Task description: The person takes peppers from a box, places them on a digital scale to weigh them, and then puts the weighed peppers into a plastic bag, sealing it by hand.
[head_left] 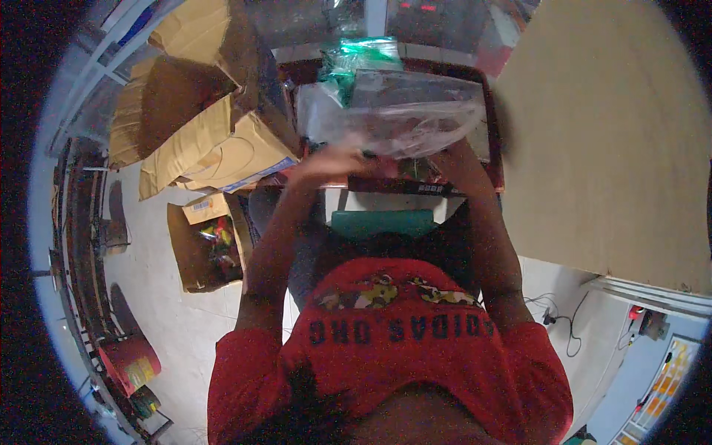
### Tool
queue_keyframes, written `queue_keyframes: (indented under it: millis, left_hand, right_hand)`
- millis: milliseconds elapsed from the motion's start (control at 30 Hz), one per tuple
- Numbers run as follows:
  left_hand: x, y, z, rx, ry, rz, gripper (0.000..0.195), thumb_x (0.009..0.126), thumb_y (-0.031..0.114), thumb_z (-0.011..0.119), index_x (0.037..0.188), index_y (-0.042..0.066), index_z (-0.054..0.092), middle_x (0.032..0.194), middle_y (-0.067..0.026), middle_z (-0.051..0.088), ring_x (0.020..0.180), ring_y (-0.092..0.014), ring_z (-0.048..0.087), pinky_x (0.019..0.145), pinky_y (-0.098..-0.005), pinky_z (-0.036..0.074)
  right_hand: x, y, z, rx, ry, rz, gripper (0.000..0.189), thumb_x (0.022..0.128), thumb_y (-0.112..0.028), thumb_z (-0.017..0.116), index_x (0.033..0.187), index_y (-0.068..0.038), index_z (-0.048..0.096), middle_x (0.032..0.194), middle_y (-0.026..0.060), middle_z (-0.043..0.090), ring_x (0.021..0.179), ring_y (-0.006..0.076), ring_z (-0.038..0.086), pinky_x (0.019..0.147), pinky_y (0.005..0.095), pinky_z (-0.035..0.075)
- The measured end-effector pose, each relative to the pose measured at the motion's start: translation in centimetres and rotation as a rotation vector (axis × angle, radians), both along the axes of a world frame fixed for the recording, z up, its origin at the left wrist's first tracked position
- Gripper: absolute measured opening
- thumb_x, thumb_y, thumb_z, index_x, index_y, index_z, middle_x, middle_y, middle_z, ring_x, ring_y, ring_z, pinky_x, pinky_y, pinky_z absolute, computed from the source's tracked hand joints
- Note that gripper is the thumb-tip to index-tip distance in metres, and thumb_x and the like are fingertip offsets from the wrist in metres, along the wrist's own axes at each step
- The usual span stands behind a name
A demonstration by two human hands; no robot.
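Note:
A large clear plastic bag spreads over the dark red table before me. My left hand is at the bag's near left edge, blurred, so its grip does not show. Close to the near right edge of the bag is my right hand; its fingers are partly hidden, and I cannot tell whether they pinch the film. Between my hands lies a shallow black box with printing on its near side. Small items in it are too dim to name. Behind the clear bag sits a shiny green-tinted plastic packet.
An open cardboard carton leans at the table's left. On the floor below it stands a smaller cardboard box holding colourful packets. A broad tan panel borders the right side. A green object is below the table's near edge.

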State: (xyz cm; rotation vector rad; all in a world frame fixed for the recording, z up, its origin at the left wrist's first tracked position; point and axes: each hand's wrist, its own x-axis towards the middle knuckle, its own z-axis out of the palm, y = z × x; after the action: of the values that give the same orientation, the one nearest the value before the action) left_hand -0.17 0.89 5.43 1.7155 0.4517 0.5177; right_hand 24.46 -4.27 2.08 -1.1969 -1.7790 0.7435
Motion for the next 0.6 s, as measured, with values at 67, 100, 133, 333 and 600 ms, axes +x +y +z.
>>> queue_keyframes:
  millis: [67, 100, 133, 333, 600]
  left_hand:
    - [2.1, 0.2, -2.4, 0.192, 0.137, -0.130, 0.065, 0.079, 0.020, 0.070, 0.134, 0.003, 0.041, 0.139, -0.0119, 0.041, 0.123, -0.022, 0.043, 0.103, -0.0347, 0.038]
    - [3.8, -0.1, -3.6, 0.345, 0.115, -0.080, 0.060, 0.081, 0.016, 0.067, 0.133, 0.002, 0.041, 0.139, -0.0129, 0.040, 0.123, -0.022, 0.044, 0.102, -0.0342, 0.040]
    - [4.2, 0.2, -4.9, 0.435, 0.271, 0.035, 0.057, 0.083, 0.015, 0.065, 0.133, 0.002, 0.041, 0.140, -0.0131, 0.040, 0.124, -0.023, 0.044, 0.103, -0.0342, 0.039]
    - [6.6, -1.1, -7.1, 0.016, 0.114, 0.138, 0.046, 0.088, 0.020, 0.059, 0.128, 0.004, 0.045, 0.130, -0.0118, 0.045, 0.117, -0.022, 0.047, 0.100, -0.0333, 0.040]
    - [4.9, -3.8, -2.8, -0.323, -0.050, 0.219, 0.036, 0.092, 0.033, 0.052, 0.118, 0.007, 0.053, 0.112, -0.0088, 0.055, 0.102, -0.019, 0.054, 0.091, -0.0316, 0.045]
  right_hand:
    - [0.8, 0.9, -0.6, -0.048, -0.045, 0.063, 0.041, 0.081, -0.009, 0.064, 0.120, -0.003, 0.053, 0.119, 0.0120, 0.056, 0.109, 0.0263, 0.053, 0.094, 0.0377, 0.042]
    - [0.9, 0.9, -0.5, -0.077, -0.068, 0.095, 0.041, 0.080, -0.009, 0.063, 0.120, -0.003, 0.053, 0.119, 0.0120, 0.056, 0.109, 0.0266, 0.053, 0.095, 0.0377, 0.042]
    - [0.4, 0.8, 0.4, -0.103, -0.093, 0.134, 0.041, 0.080, -0.009, 0.063, 0.120, -0.003, 0.053, 0.120, 0.0120, 0.056, 0.109, 0.0268, 0.053, 0.095, 0.0378, 0.042]
    - [-1.8, -0.3, 7.2, 0.094, 0.178, 0.088, 0.025, 0.084, -0.014, 0.057, 0.103, 0.001, 0.064, 0.109, 0.0093, 0.062, 0.100, 0.0220, 0.057, 0.089, 0.0367, 0.044]
    - [-1.0, 0.7, 10.8, 0.063, 0.238, -0.061, 0.040, 0.092, -0.036, 0.052, 0.106, -0.001, 0.064, 0.089, 0.0040, 0.065, 0.085, 0.0176, 0.060, 0.079, 0.0342, 0.047]
